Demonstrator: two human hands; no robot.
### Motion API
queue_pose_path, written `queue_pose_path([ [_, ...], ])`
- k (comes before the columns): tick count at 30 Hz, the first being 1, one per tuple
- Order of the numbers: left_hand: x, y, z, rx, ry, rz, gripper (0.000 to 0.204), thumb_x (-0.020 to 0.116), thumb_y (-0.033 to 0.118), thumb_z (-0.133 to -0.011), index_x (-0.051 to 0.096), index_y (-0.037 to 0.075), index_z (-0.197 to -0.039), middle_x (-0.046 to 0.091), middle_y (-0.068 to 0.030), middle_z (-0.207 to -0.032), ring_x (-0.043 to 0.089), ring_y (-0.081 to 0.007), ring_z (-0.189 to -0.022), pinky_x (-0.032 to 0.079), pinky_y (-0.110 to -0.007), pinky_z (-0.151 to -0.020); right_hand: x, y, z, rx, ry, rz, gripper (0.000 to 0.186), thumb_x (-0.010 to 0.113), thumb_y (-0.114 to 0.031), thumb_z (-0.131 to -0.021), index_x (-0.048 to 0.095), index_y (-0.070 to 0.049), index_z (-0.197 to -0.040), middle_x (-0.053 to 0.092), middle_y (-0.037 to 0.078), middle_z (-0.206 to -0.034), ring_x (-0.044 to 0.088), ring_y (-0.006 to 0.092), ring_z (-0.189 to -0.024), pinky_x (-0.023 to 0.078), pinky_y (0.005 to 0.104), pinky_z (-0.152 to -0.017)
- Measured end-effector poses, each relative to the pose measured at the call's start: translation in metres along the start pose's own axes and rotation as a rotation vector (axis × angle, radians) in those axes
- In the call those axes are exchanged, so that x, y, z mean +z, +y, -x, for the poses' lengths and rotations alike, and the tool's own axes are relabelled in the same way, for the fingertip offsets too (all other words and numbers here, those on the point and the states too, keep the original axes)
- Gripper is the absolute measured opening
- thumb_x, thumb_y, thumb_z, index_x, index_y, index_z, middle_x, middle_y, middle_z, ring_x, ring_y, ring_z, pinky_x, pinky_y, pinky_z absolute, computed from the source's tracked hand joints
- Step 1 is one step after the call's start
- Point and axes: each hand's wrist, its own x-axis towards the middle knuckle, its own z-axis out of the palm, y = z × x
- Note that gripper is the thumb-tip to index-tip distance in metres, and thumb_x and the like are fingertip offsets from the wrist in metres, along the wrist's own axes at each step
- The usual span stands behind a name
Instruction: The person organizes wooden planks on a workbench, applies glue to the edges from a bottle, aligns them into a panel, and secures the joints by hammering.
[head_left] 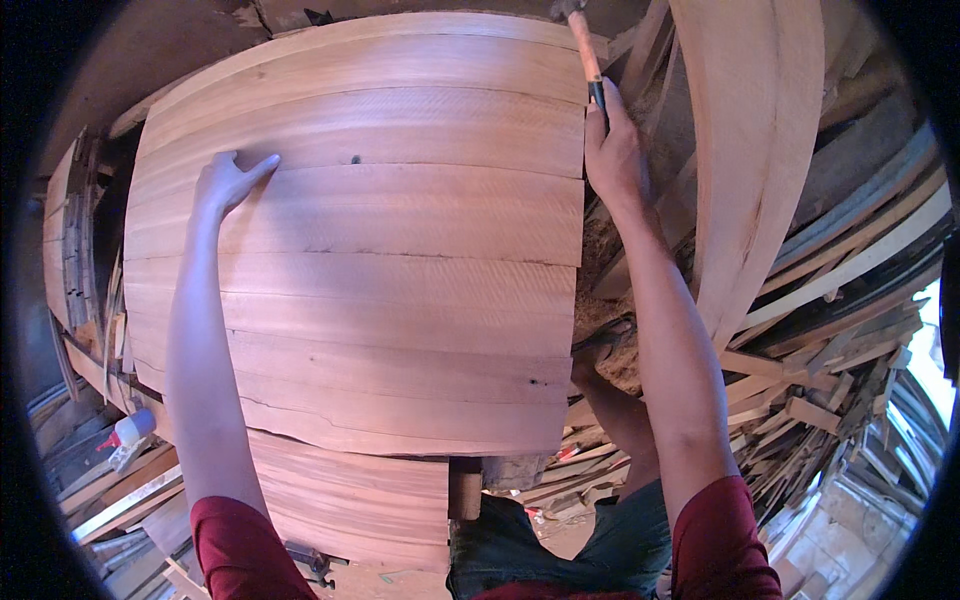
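A wide panel of wooden planks (400,215) laid edge to edge lies in front of me, with thin seams between the planks. My left hand (228,182) rests on its left part, thumb stretched away from the fingers. Beyond the panel's right edge, my right hand (615,150) is wrapped round the black grip of a hammer (585,45). The hammer's orange-brown handle points away from me, and its head is at the top rim of the view, near the panel's far right corner.
Another planked panel (350,495) lies lower, nearer to me. A broad curved board (750,150) stands on the right. Wood offcuts (790,400) are heaped at the right. A white bottle (133,428) with a red tip lies at the left, near stacked boards (72,235).
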Motion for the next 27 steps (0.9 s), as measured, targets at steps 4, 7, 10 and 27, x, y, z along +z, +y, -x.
queue_pose_path([
  [4,-0.010,0.020,0.001,-0.006,-0.116,0.038,0.080,0.070,0.071,-0.072,0.070,-0.001,-0.106,0.069,-0.0243,-0.106,0.067,-0.0372,-0.101,0.052,-0.042,-0.087,-0.002,0.025,-0.008,-0.012,-0.061,0.064,0.044,0.048,-0.021,-0.099,0.049,0.002,-0.137,0.063,0.027,-0.120,0.061,0.0381,-0.114,0.047,0.0408,-0.096],
  [7,-0.007,0.010,0.006,0.015,-0.050,0.051,0.079,0.070,0.070,-0.072,0.070,-0.002,-0.105,0.070,-0.0247,-0.104,0.067,-0.0372,-0.098,0.053,-0.042,-0.085,-0.004,0.003,-0.008,0.020,-0.035,0.019,0.044,0.048,-0.023,-0.099,0.050,0.000,-0.137,0.062,0.026,-0.121,0.061,0.0369,-0.115,0.047,0.0408,-0.096],
  [10,-0.009,0.007,0.008,0.025,-0.015,0.029,0.084,0.070,0.071,-0.072,0.067,-0.005,-0.108,0.068,-0.0266,-0.106,0.066,-0.0381,-0.101,0.052,-0.042,-0.087,-0.005,-0.018,-0.007,0.057,-0.043,0.014,0.044,0.049,-0.024,-0.099,0.051,-0.001,-0.137,0.063,0.027,-0.119,0.062,0.0368,-0.114,0.047,0.0417,-0.095],
  [27,-0.018,0.014,0.010,-0.013,-0.151,0.018,0.099,0.065,0.077,-0.071,0.059,-0.007,-0.124,0.063,-0.0272,-0.120,0.061,-0.0395,-0.114,0.049,-0.044,-0.097,0.061,-0.084,-0.032,0.107,-0.339,0.264,0.043,0.049,-0.025,-0.097,0.050,-0.014,-0.138,0.065,0.027,-0.106,0.062,0.0450,-0.101,0.049,0.0536,-0.085],
])
